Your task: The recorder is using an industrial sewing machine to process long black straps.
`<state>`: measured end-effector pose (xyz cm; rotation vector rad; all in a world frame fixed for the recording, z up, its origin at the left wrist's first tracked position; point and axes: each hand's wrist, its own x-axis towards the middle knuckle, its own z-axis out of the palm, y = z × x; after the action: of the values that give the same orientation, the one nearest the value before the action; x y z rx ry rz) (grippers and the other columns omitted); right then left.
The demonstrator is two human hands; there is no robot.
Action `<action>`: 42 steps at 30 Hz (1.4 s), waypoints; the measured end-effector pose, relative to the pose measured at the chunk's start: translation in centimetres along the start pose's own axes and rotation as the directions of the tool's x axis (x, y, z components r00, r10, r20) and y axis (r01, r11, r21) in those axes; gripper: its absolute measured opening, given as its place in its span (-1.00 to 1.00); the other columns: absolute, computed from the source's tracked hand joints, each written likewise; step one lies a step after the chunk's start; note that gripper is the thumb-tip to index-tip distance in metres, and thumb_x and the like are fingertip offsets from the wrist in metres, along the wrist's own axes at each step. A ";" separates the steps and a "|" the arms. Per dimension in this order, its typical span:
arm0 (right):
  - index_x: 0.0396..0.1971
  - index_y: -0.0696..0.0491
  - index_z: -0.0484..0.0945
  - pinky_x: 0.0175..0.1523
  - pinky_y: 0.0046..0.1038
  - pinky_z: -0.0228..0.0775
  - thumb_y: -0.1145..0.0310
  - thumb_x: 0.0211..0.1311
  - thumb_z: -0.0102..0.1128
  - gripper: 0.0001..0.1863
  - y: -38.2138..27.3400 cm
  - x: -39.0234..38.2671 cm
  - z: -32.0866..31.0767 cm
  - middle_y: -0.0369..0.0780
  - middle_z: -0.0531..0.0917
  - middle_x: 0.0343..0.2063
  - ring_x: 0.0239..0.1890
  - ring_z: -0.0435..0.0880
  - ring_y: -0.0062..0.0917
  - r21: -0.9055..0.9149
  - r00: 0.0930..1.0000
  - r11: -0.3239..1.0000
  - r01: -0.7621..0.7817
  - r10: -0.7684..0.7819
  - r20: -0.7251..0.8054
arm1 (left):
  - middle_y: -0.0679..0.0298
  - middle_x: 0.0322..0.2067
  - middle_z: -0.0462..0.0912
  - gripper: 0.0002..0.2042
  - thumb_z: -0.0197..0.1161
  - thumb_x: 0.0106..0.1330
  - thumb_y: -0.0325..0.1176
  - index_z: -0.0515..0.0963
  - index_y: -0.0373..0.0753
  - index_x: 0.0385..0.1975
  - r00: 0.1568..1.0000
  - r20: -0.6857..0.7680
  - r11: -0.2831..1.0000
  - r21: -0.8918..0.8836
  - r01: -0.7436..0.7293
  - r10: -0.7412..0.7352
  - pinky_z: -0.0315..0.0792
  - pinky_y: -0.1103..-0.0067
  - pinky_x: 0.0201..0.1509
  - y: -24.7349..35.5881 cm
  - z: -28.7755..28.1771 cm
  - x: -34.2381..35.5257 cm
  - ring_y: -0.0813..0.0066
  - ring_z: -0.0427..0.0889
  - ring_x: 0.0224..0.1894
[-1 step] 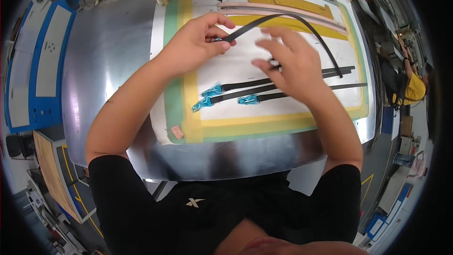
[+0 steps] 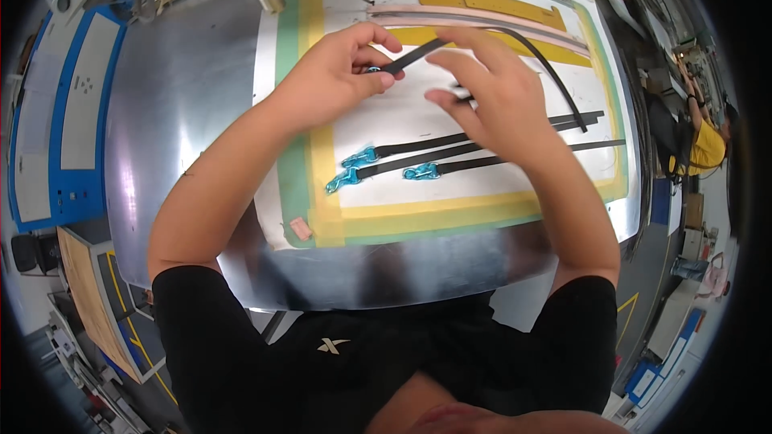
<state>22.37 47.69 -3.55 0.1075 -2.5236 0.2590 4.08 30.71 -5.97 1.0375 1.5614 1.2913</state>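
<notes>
Black strap (image 2: pixel 417 54) is held up just right of twelve o'clock, arched over a white work surface (image 2: pixel 482 182), its free end hanging toward two o'clock. From left to right: at ten o'clock a blue cabinet (image 2: pixel 80 96) with pale panels is seen, followed by a bare stretch of shiny metal table (image 2: pixel 173 84). White sheeting is bordered by green and yellow tape (image 2: pixel 323 221); near seven o'clock on it, a small pink piece (image 2: pixel 301 228) is placed at the corner. Toward twelve o'clock, slightly left, the strap's near end is pinched by the left hand (image 2: pixel 354 68), its thumb and curled fingers closed, with a bit of blue showing beside the grip. Below that hand, three more black straps (image 2: pixel 414 162) are laid out side by side, their left ends fitted with blue-wrapped pieces (image 2: pixel 359 156). At one o'clock the right hand (image 2: pixel 503 96) is held half open, fingers bent and spread; something dark shows near its thumb, but whether it is gripped cannot be told. Beyond, yellow flat templates (image 2: pixel 490 6) are laid. Toward three o'clock, a person in a yellow top (image 2: pixel 705 149) is seen.
</notes>
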 end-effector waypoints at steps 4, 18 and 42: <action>-0.21 -0.02 0.64 -0.11 -0.24 0.57 0.37 0.15 0.41 -0.80 3.9 1.8 1.4 -0.23 0.74 -0.16 -0.13 0.73 -0.23 0.029 0.921 0.982 -0.188 0.166 0.352 | 0.20 -0.09 0.74 -0.72 0.31 0.36 -0.55 0.49 -0.28 0.04 0.998 0.056 0.999 0.016 -0.037 0.036 0.51 0.57 0.07 -1.1 -0.2 2.4 0.59 0.62 -0.07; -0.12 -0.08 0.65 -0.16 -0.26 0.58 0.47 0.26 0.16 -0.77 8.0 3.3 4.4 -0.26 0.73 -0.27 -0.17 0.74 -0.27 -0.101 0.890 0.991 0.084 -0.029 0.455 | 0.02 0.16 0.62 -0.43 0.22 0.42 0.06 0.55 -0.19 0.28 0.874 -0.107 0.264 0.964 -0.024 0.474 0.24 0.13 0.44 -5.7 -0.3 5.8 0.01 0.47 0.31; -0.19 -0.13 0.80 -0.08 -0.20 0.55 0.53 0.11 0.20 -0.67 12.4 3.8 7.9 -0.26 0.67 -0.22 -0.13 0.70 -0.27 0.028 0.951 0.998 -0.054 0.042 0.307 | 0.18 -0.03 0.73 -0.67 0.22 0.31 -0.58 0.73 -0.15 0.02 0.860 -0.158 0.427 0.901 -0.075 0.486 0.57 0.39 0.12 -5.3 -1.0 6.8 0.16 0.68 0.03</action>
<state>13.24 58.12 -9.71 0.1076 -2.8335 0.3301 0.64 36.22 -11.78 1.8363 2.6031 0.8675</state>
